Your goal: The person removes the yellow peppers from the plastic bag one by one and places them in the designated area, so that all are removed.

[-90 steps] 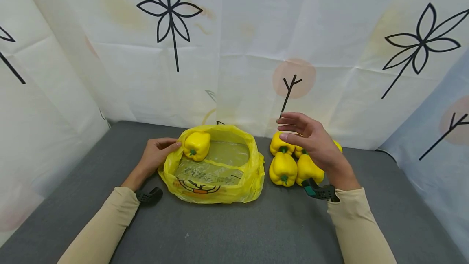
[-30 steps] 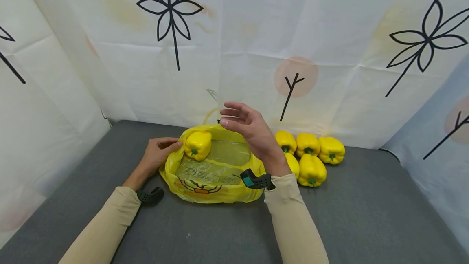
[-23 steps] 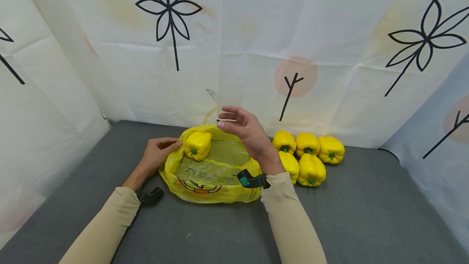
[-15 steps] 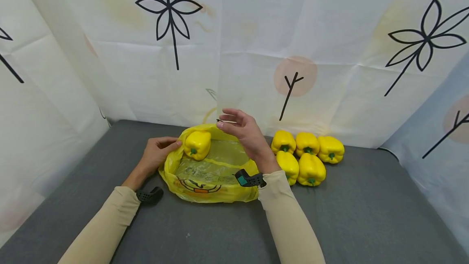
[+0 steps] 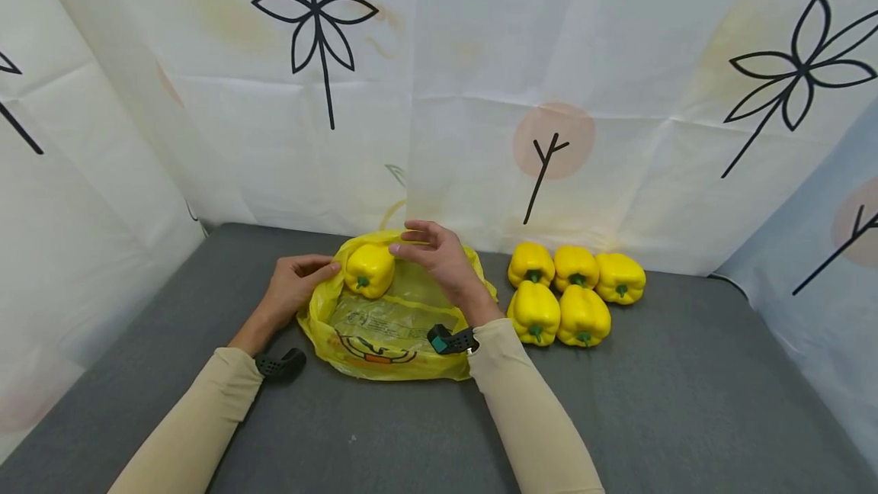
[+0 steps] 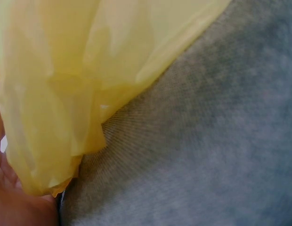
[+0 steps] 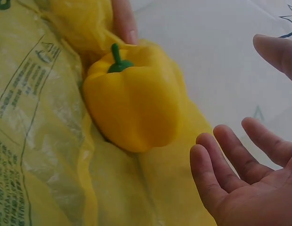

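Note:
A yellow plastic bag [image 5: 380,364] lies with its mouth spread wide on the table. Inside, by its left side, sits one yellow bell pepper [image 5: 370,271] with a green stem. My left hand [image 5: 291,288] pinches the bag's left rim; the left wrist view shows mostly the hanging yellow plastic [image 6: 56,94] near that hand. Over the right part of the bag's mouth, my right hand [image 5: 444,261] is held with fingers apart and nothing in it. In the right wrist view, its fingers [image 7: 226,165] are spread near the pepper [image 7: 136,103], with a gap between.
Several more yellow bell peppers [image 5: 535,312] stand in two rows on the dark grey table [image 5: 411,433], right of the bag. A pale printed cloth [image 5: 466,158] hangs as a wall behind the table, with more cloth at both sides.
My right hand has moved left from above the group of peppers to over the bag, then sunk lower toward the pepper inside. The left hand has stayed at the rim.

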Motion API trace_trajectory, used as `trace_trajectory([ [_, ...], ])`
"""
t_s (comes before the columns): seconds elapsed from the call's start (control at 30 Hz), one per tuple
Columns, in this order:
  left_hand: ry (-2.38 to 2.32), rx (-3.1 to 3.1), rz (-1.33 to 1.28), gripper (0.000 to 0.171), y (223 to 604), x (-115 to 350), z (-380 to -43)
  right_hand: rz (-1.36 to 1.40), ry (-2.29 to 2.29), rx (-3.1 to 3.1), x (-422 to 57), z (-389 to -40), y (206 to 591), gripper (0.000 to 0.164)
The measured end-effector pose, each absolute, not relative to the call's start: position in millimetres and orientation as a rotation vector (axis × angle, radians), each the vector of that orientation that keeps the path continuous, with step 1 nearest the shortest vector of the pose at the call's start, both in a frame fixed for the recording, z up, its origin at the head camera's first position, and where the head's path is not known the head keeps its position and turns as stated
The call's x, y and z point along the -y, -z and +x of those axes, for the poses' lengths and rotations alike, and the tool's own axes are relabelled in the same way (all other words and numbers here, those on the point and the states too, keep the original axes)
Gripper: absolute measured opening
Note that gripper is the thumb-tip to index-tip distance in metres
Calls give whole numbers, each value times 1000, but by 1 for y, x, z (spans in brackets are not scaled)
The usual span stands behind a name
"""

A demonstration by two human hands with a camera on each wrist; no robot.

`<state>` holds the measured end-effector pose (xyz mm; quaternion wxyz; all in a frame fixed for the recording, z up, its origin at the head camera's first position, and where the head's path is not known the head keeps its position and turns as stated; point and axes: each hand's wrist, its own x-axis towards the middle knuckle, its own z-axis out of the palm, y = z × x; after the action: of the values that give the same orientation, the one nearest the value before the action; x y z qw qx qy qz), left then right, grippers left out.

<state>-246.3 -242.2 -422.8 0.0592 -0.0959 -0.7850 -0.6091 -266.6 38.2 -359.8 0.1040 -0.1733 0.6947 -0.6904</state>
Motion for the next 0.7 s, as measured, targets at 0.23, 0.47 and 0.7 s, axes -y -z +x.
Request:
trace_trajectory([
  [0.23, 1836, 2384, -296, 38, 423, 242, -247, -487, 1909, -2181, -32, -264, 369, 65],
  [0.47, 1833, 2375, -301, 40, 427, 244, -250, -465, 1877, -2211, -28, -264, 377, 66],
  [0.7, 1843, 2364, -322, 40, 430, 245, -252, -445, 1798, -2245, -20, -265, 387, 81],
])
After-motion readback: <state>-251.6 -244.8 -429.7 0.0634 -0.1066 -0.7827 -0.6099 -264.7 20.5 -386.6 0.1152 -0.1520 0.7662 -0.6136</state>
